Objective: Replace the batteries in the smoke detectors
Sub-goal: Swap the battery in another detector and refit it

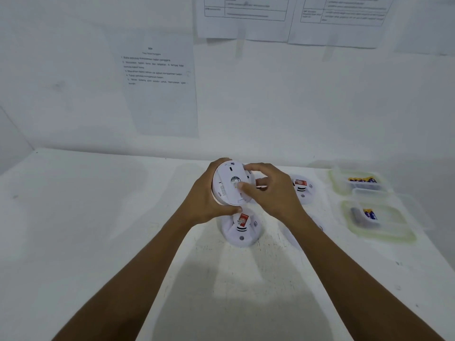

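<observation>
A round white smoke detector (225, 184) is held up above the table with its back side facing me. My left hand (204, 200) grips its left rim and underside. My right hand (268, 190) wraps over its right edge, with the thumb pressed on the middle of the back. Two more white detectors lie face up on the table, each with a red sticker: one (242, 230) just below my hands and one (302, 189) to the right. A further white detector (317, 227) is mostly hidden under my right forearm.
Two clear plastic containers hold batteries at the right: a far one (357, 183) and a near one (379, 222). The white table (98, 230) meets a white wall with printed sheets (160, 87) taped on it.
</observation>
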`<state>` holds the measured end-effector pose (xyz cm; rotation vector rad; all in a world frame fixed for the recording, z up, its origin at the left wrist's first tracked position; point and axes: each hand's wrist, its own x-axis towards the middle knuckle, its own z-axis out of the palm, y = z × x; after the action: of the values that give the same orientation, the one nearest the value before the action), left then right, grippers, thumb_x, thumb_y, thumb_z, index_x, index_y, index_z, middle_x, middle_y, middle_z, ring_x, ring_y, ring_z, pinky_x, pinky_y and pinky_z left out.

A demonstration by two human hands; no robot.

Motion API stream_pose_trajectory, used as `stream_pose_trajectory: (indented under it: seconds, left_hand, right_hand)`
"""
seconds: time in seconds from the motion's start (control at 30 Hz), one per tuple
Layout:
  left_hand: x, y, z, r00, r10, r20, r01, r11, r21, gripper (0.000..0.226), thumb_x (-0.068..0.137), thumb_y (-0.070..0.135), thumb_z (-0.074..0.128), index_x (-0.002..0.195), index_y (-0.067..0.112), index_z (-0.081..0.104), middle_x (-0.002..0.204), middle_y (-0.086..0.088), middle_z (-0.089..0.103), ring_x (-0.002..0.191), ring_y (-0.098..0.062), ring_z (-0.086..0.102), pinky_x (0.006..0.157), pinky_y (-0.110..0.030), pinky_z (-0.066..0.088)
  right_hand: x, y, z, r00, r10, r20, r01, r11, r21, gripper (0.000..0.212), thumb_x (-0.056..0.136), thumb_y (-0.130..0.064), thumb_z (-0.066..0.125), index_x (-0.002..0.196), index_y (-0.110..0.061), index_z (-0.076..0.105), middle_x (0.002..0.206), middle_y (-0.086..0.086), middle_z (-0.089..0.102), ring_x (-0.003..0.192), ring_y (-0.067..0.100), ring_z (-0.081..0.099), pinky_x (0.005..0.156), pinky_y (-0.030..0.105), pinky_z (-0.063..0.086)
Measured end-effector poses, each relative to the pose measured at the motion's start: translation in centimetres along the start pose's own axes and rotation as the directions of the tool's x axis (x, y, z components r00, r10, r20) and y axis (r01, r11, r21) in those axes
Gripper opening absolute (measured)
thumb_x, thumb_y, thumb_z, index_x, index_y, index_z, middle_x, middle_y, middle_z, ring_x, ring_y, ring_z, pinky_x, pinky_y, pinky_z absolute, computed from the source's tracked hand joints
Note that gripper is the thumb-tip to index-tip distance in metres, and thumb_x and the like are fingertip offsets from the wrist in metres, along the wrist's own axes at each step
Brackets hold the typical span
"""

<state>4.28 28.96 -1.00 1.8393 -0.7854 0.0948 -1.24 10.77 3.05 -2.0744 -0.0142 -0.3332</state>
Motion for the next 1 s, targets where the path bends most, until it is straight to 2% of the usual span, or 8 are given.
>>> stream_pose_trajectory:
  seconds: [0.17,0.27,0.37,0.47,0.57,0.73,0.8,1.0]
  left_hand:
    - [0.4,0.4,-1.1,0.997,-0.047,-0.056,0.049,0.998,0.043,0.079,0.049,0.062,0.08,0.113,0.077,0.036,0.111,0.053,0.047,0.108,0.021,0.048,0.082,0.0,0.04]
    - [0.3,-1.1,-2.2,0.996,-0.063,-0.069,0.068,0.996,0.065,0.087,0.054,0.038,0.091,0.125,0.05,0.042,0.118,0.031,0.056,0.112,0.001,0.056,0.085,-0.01,0.046]
    - [-0.2,-2.4,-3.0,0.993,-0.074,-0.092,0.079,0.995,0.063,0.088,0.056,0.032,0.091,0.13,0.037,0.042,0.121,0.02,0.056,0.112,-0.005,0.057,0.088,-0.015,0.049]
    - [-0.2,-3.0,-3.6,0.994,-0.066,-0.09,0.075,0.991,0.109,0.082,0.058,0.031,0.091,0.128,0.027,0.048,0.119,0.011,0.059,0.109,-0.008,0.059,0.089,-0.023,0.053]
    - [-0.5,-4.1,-4.4,0.988,-0.109,-0.11,0.12,0.988,0.1,0.084,0.059,0.03,0.092,0.13,0.027,0.047,0.124,0.008,0.059,0.111,-0.01,0.059,0.092,-0.027,0.052]
    - [-2.8,-6.4,-6.6,0.963,-0.215,-0.163,0.228,0.972,0.062,0.096,0.052,0.032,0.093,0.133,0.028,0.042,0.125,0.012,0.056,0.114,-0.005,0.056,0.095,-0.031,0.05]
    - [-3.9,-7.0,-7.8,0.956,-0.234,-0.175,0.243,0.969,0.035,0.098,0.05,0.031,0.094,0.133,0.032,0.041,0.125,0.014,0.055,0.116,-0.005,0.055,0.096,-0.031,0.049]
    - [-5.7,-7.6,-9.4,0.957,-0.251,-0.145,0.25,0.968,-0.027,0.099,0.049,0.031,0.093,0.132,0.037,0.04,0.129,0.01,0.055,0.122,-0.012,0.053,0.101,-0.039,0.049]
  right_hand:
    - [1.1,-1.3,2.8,0.997,-0.078,0.019,0.08,0.985,-0.153,0.065,0.069,-0.042,0.085,0.125,-0.024,0.059,0.117,-0.014,0.058,0.107,0.009,0.055,0.093,0.031,0.05]
    - [2.3,-1.6,3.7,0.991,-0.117,0.07,0.13,0.966,-0.225,0.064,0.069,-0.044,0.085,0.124,-0.022,0.06,0.129,-0.006,0.054,0.12,0.015,0.048,0.101,0.035,0.042]
    - [3.0,-1.8,4.5,0.984,-0.117,0.131,0.155,0.932,-0.328,0.068,0.07,-0.048,0.081,0.13,-0.026,0.059,0.134,-0.006,0.045,0.126,0.015,0.038,0.1,0.035,0.041]
    - [3.3,-2.2,5.4,0.972,-0.157,0.173,0.22,0.86,-0.459,0.07,0.071,-0.052,0.077,0.134,-0.027,0.056,0.126,-0.006,0.053,0.118,0.017,0.045,0.096,0.04,0.045]
    - [3.4,-2.6,6.6,0.971,-0.14,0.193,0.209,0.889,-0.408,0.067,0.072,-0.046,0.077,0.132,-0.026,0.056,0.12,-0.006,0.067,0.106,0.016,0.062,0.093,0.04,0.051]
    - [5.0,-1.9,7.7,0.982,-0.169,0.081,0.184,0.945,-0.271,0.032,0.082,-0.012,0.067,0.112,-0.023,0.066,0.088,-0.003,0.076,0.073,0.014,0.071,0.071,0.033,0.059]
    - [6.8,-0.4,7.3,0.991,-0.124,0.057,0.135,0.946,-0.296,0.029,0.084,-0.004,0.059,0.105,-0.021,0.067,0.083,0.0,0.076,0.071,0.017,0.071,0.067,0.032,0.058]
    - [10.3,2.5,8.0,0.943,0.07,0.326,0.135,0.814,-0.565,0.03,0.084,0.001,0.054,0.097,-0.022,0.069,0.086,0.0,0.075,0.076,0.019,0.068,0.07,0.038,0.058]
